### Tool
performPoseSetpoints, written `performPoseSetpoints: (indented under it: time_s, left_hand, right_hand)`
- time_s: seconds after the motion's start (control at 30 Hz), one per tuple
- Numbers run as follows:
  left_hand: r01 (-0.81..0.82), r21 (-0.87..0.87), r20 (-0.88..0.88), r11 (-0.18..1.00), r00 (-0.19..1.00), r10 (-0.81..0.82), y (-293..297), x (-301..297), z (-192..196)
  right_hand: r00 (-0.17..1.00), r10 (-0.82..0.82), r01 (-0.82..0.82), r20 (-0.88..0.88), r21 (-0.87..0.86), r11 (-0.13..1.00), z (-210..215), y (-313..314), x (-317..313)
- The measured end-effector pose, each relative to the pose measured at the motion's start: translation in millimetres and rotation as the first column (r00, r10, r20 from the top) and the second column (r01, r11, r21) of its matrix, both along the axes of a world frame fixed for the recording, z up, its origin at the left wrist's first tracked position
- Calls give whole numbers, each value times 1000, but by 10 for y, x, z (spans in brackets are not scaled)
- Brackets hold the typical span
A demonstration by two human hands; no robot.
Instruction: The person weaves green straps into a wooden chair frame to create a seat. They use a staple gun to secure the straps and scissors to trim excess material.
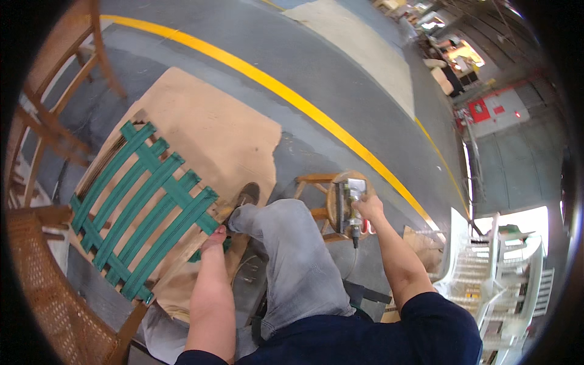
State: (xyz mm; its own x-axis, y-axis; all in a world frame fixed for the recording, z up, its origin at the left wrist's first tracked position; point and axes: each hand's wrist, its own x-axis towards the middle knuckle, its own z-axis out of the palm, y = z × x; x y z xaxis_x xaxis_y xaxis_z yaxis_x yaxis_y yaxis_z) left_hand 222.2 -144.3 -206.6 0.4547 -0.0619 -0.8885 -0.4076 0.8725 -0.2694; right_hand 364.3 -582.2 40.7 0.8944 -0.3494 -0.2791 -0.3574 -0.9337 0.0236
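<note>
A wooden frame (182,254) laced with woven green webbing (159,177) leans in front of me on the left, with open gaps between the straps. My left hand (214,238) is closed at its near right corner, beside a strap end; the fingertips are partly hidden. On the right, my right hand (370,208) is closed around a silver-and-black air staple gun (353,198), which is on or just over a round wooden stool (331,204). A hose hangs from the tool's lower end.
Brown cardboard (213,115) lies on the grey floor under the frame. Wooden chairs (61,67) crowd the far left, and a cane-panelled chair (58,298) stands near left. White slatted chairs (486,274) are at right. A yellow line (292,100) crosses the floor.
</note>
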Motion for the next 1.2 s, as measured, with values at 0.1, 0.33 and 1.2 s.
performPoseSetpoints:
  time_s: [0.1,0.33,1.2]
  left_hand:
    - [-78,118,204,990,978,53,69,-235,-42]
    - [119,300,46,946,989,-140,11,-150,211]
    - [-42,367,338,929,937,-92,-168,-186,78]
  right_hand:
    - [997,-41,37,-71,-61,997,-323,66,90]
    - [949,-9,-196,314,615,764,48,308,-159]
    - [808,499,-57,-314,801,596,85,3291,-1002]
